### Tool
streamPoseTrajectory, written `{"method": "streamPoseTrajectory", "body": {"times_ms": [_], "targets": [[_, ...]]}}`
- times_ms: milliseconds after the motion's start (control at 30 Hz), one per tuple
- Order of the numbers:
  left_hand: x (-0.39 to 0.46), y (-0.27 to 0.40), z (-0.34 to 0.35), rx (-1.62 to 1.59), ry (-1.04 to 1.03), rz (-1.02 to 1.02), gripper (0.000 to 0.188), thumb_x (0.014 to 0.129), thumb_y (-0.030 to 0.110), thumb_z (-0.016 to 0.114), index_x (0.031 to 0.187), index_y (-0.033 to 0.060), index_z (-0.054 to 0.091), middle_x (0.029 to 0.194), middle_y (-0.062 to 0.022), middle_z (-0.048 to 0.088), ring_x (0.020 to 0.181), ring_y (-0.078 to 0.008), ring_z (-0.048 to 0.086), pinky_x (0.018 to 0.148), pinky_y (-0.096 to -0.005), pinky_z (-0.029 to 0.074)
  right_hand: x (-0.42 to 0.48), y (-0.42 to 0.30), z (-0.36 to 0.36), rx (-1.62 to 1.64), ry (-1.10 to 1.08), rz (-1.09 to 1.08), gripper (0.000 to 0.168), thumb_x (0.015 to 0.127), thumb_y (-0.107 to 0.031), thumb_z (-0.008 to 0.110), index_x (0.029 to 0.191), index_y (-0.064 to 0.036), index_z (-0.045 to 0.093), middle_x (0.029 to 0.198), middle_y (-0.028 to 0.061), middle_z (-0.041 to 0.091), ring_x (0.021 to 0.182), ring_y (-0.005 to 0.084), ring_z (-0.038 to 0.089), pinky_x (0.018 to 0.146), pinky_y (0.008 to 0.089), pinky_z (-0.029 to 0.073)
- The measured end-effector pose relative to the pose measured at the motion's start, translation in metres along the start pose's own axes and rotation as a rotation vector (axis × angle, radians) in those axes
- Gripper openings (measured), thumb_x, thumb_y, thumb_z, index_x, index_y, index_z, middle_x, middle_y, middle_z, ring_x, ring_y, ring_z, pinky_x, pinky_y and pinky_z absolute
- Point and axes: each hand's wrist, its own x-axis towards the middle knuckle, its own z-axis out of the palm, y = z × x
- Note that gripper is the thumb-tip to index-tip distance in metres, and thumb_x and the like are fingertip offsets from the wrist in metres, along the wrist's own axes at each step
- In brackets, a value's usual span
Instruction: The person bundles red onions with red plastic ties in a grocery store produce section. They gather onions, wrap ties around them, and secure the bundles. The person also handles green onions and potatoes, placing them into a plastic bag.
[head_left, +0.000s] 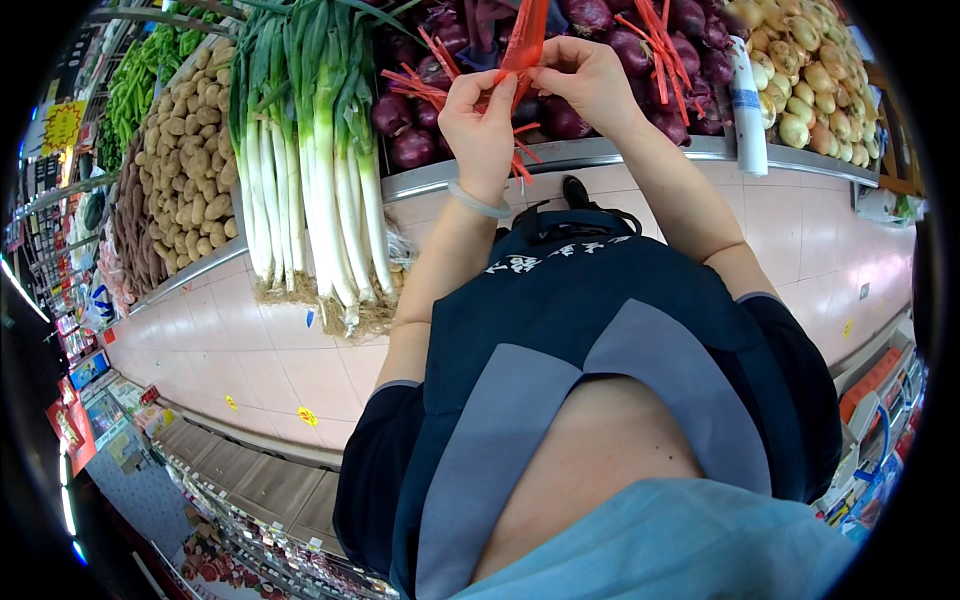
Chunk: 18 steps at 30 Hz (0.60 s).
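Note:
Both hands are raised over a bin of red onions (566, 118). My left hand (484, 124), with a pale bangle (478, 201) on its wrist, pinches the lower part of a red plastic mesh or film piece (527, 34) between thumb and fingers. From the other side my right hand (589, 79) pinches the same piece, close to the left fingertips. Its upper end runs out of the top of the picture. Loose red strips (523, 166) hang below my left hand. More red strips (664, 56) lie on the onions to the right.
Leeks (330, 180) overhang the metal bin edge (555, 154) at left, beside potatoes (193, 150) and green peppers (139, 90). A white roll with a blue band (746, 105) separates the red onions from yellow onions (814, 75). Wooden-topped shelving (255, 480) stands behind, across the tiled floor (262, 360).

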Motion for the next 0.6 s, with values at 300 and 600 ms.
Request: {"method": "streamPoseTrajectory", "body": {"times_ms": [300,600], "targets": [[-0.010,0.021,-0.012,0.451,0.016,0.488,0.005,0.079,-0.001,0.064,0.084,-0.0013,0.065,0.077,-0.0019,0.060,0.067,-0.0129,0.055,0.064,-0.0210,0.044,0.006,0.012,0.021,-0.360,0.178,-0.240,0.017,0.078,-0.002,0.063,0.095,0.000,0.065,0.081,0.0042,0.067,0.071,0.0067,0.061,0.065,0.0213,0.050],[0.026,0.052,-0.109,-0.399,0.320,-0.117,0.018,0.085,-0.001,0.056,0.103,-0.0042,0.060,0.092,-0.0104,0.064,0.080,-0.0134,0.060,0.074,-0.0236,0.050,0.069,0.000,-0.135,0.070,0.664,-0.066,0.012,0.079,-0.012,0.053,0.076,-0.002,0.059,0.065,0.0076,0.059,0.056,0.0151,0.054,0.051,0.0290,0.044]]}}
